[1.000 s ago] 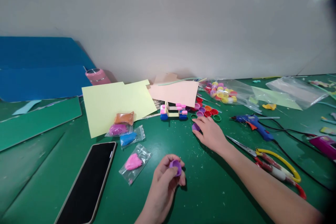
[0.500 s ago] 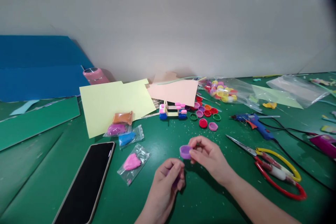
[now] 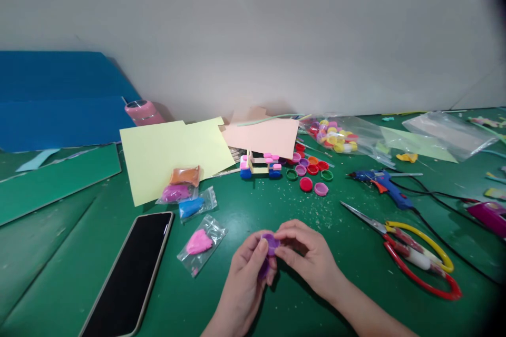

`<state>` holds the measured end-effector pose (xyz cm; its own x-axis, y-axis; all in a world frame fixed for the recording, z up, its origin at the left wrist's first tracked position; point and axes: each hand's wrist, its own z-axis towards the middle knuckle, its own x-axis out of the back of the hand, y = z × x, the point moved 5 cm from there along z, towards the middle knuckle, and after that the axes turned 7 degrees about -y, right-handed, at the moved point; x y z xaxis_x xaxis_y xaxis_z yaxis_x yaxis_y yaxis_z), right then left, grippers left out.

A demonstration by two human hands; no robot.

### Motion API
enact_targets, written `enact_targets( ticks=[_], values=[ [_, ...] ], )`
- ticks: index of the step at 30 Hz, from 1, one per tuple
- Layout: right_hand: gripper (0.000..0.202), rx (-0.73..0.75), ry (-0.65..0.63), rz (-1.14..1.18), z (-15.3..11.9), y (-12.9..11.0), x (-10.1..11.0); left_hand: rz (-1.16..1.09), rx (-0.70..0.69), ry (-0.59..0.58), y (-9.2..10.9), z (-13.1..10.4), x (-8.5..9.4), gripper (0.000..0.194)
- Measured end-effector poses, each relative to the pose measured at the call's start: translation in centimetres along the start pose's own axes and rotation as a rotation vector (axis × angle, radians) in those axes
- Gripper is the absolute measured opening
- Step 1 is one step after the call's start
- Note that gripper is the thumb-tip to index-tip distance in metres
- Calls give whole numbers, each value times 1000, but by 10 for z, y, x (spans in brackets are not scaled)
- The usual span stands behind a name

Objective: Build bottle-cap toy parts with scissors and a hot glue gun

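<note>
A purple bottle cap is pinched between the thumb and fingers of my left hand. Below it, more purple shows inside the same palm, mostly covered by the fingers. My right hand is closed with its thumb and fingertips on the right edge of the cap. Beyond the hands, loose caps in red, purple, orange and green lie in a cluster, a red cap and a pink-purple cap nearest. A small model of wooden sticks with blue and pink pieces stands left of them.
Scissors and a blue glue gun with its cord lie at right. A phone and small bags of coloured clay, one with pink clay, lie at left. Paper sheets and a bag of caps lie along the white wall.
My right hand has moved left and down, bringing the purple cap to my left hand. Both hands now touch that cap. The things on the table have stayed put.
</note>
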<state>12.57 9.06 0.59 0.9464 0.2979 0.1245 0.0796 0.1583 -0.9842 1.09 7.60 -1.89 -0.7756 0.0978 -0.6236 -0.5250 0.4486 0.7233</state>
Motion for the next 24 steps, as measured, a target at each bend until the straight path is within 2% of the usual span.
enact_targets(
  ticks=[3,9,11,13,15,17,20,22,24],
  values=[
    [10,65,-50,-175,-1,-8,-1,25,-10,-6,0,1,0,18],
    [19,155,-62,-406,-6,-18,-10,115,-37,-59,1,2,-3,20],
    [19,164,-23,-452,-7,-19,-8,155,-51,-40,2,1,0,19],
    [18,143,72,-494,-8,-17,5,225,-62,18,3,-1,4,21],
    [15,92,222,-556,-10,-14,32,319,-67,89,5,-2,8,27],
    [11,9,391,-625,-15,-9,71,408,-88,163,7,-4,9,33],
    [29,-141,573,-737,-32,-3,139,481,-146,254,13,-6,7,35],
    [31,-256,582,-806,-49,4,175,497,-174,291,15,-7,5,35],
    [30,-355,528,-848,-70,12,200,502,-169,299,16,-6,5,35]
  ],
)
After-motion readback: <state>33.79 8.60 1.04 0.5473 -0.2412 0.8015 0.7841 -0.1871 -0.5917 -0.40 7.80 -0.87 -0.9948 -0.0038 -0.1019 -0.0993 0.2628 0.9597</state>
